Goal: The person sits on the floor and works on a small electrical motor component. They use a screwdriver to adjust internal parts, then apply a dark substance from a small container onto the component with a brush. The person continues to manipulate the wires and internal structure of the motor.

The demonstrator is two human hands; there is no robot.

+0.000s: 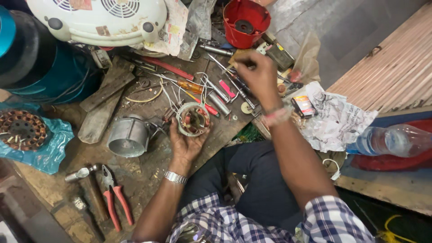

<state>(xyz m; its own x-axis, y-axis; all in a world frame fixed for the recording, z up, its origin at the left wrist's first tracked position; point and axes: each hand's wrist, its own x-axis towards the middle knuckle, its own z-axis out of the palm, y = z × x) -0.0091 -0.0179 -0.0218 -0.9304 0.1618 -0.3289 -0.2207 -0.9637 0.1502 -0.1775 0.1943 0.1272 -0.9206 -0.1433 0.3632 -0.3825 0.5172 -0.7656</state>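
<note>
My left hand [185, 145] cups a small round motor stator [193, 119] with copper windings and loose white wires, held just above the worn wooden board [148, 171]. My right hand [257, 74] reaches forward over a scatter of screwdrivers [191, 85] and metal tools, its fingers closed around a small brownish object near the red plastic cup [245, 22]; what that object is I cannot tell. A watch sits on my left wrist and a band on my right wrist.
A grey metal motor housing [129, 137] lies left of the stator. Red-handled pliers [114, 198] and a hammer [87, 186] lie nearer left. A larger stator [21, 130] rests on blue plastic. A white fan casing [99, 20], crumpled paper [335, 119] and a water bottle [391, 140] surround the board.
</note>
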